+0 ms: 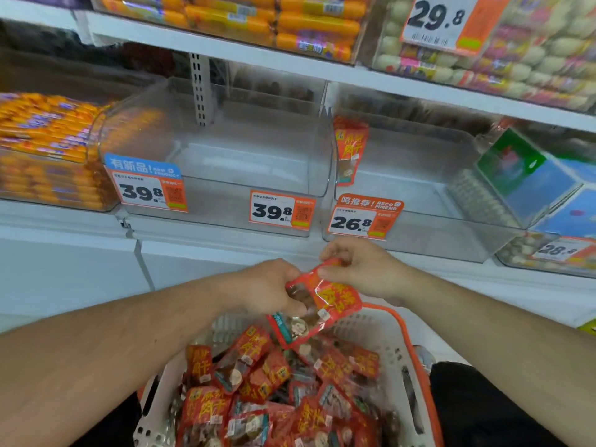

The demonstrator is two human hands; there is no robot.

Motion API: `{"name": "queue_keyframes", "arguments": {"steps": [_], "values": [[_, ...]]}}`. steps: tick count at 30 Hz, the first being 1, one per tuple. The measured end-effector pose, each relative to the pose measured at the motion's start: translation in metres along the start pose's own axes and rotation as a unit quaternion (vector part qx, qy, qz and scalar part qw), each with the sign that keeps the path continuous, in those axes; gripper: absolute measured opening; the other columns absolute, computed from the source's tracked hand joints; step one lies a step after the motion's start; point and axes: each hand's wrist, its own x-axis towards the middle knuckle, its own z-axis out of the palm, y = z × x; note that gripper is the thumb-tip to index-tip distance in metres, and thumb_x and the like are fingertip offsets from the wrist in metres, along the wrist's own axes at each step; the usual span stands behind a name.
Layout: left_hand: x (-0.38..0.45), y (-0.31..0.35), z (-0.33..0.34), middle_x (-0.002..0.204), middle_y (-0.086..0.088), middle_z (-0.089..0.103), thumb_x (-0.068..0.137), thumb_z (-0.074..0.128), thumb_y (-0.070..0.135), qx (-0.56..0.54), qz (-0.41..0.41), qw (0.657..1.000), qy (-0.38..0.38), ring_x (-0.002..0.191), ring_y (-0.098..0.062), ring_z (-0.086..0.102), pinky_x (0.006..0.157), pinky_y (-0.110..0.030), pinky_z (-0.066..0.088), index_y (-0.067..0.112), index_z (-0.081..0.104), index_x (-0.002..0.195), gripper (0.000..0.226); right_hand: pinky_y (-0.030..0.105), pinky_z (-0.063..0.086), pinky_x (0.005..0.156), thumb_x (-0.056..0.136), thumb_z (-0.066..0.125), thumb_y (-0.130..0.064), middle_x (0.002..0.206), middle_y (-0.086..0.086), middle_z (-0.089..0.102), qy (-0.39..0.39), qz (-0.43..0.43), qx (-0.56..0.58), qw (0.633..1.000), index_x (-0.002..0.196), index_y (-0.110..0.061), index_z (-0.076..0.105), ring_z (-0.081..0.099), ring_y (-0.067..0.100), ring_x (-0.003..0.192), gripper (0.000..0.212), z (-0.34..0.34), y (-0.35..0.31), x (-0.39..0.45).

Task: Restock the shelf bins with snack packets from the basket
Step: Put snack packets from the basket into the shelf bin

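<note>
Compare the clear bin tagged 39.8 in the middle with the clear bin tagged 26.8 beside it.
The middle bin carries two 39.8 price tags and shows no packets inside; the 26.8 bin carries one tag with an orange banner and has a single red packet standing upright against its left wall. The middle bin sits left of the 26.8 bin. Both are clear plastic, on the same shelf, and almost bare.
</note>
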Motion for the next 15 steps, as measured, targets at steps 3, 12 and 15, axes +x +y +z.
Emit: {"name": "queue_keyframes", "arguments": {"steps": [3, 12, 15], "values": [[-0.001, 0.002, -0.004, 0.083, -0.001, 0.071, 0.080, 0.077, 0.013, -0.056, 0.011, 0.998, 0.038, 0.076, -0.010, 0.064, 0.075, -0.024, 0.053, 0.011, 0.070, 0.087, 0.010, 0.041, 0.052, 0.077, 0.074, 0.082, -0.034, 0.098, 0.012, 0.070, 0.051, 0.054, 0.137, 0.988, 0.106, -0.015, 0.063, 0.067, 0.026, 0.084, 0.042, -0.005, 0.008, -0.011], [-0.010, 0.019, -0.006, 0.089, -0.003, 0.076, 0.084, 0.075, 0.010, -0.204, 0.043, 0.972, 0.105, 0.079, -0.010, 0.069, 0.076, -0.024, 0.054, 0.010, 0.072, 0.098, 0.014, 0.030, 0.044, 0.067, 0.094, 0.063, -0.022, 0.093, 0.007, 0.069, 0.012, 0.068, 0.244, 0.967, 0.109, -0.008, 0.068, 0.055, 0.018, 0.075, 0.021, 0.004, 0.009, -0.027], [-0.017, 0.026, -0.005, 0.091, -0.008, 0.075, 0.085, 0.075, 0.012, -0.202, 0.050, 0.969, 0.130, 0.082, -0.016, 0.070, 0.085, -0.037, 0.055, 0.014, 0.072, 0.098, 0.013, 0.031, 0.042, 0.066, 0.095, 0.062, -0.021, 0.089, 0.006, 0.068, 0.030, 0.058, 0.253, 0.965, 0.107, -0.008, 0.068, 0.054, 0.018, 0.072, 0.019, 0.005, 0.003, -0.027]]}}
